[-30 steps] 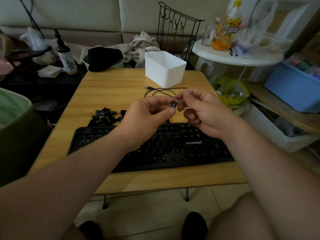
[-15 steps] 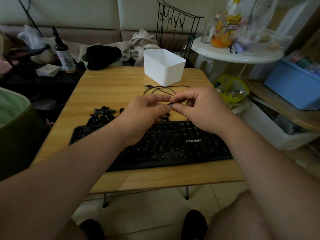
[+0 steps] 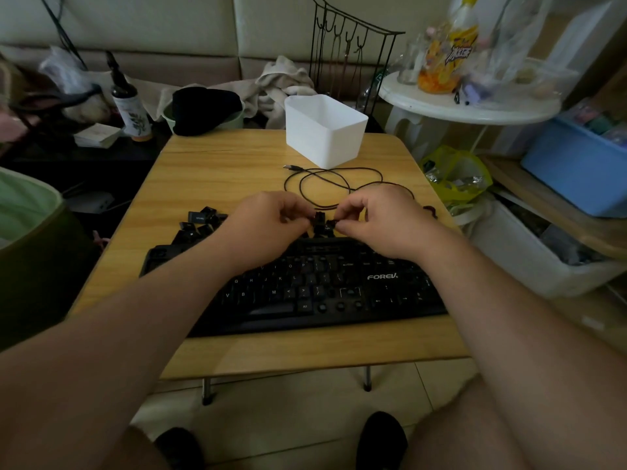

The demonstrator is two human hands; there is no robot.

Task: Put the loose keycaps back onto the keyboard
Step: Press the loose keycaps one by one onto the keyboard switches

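— Head view: where are the hands held?
— Both are held over the far edge of the keyboard (image 3: 305, 283). A small black keycap (image 3: 319, 219) is pinched by the curled fingers of the left hand (image 3: 271, 225); another keycap (image 3: 330, 226) appears pinched by the right hand (image 3: 376, 222), though the grip is partly hidden.
— And the loose keycaps (image 3: 200, 222)?
— Piled on the wooden table (image 3: 217, 164), just beyond the keyboard's left end. A black cable (image 3: 325, 181) is looped near the white bin (image 3: 324, 130).
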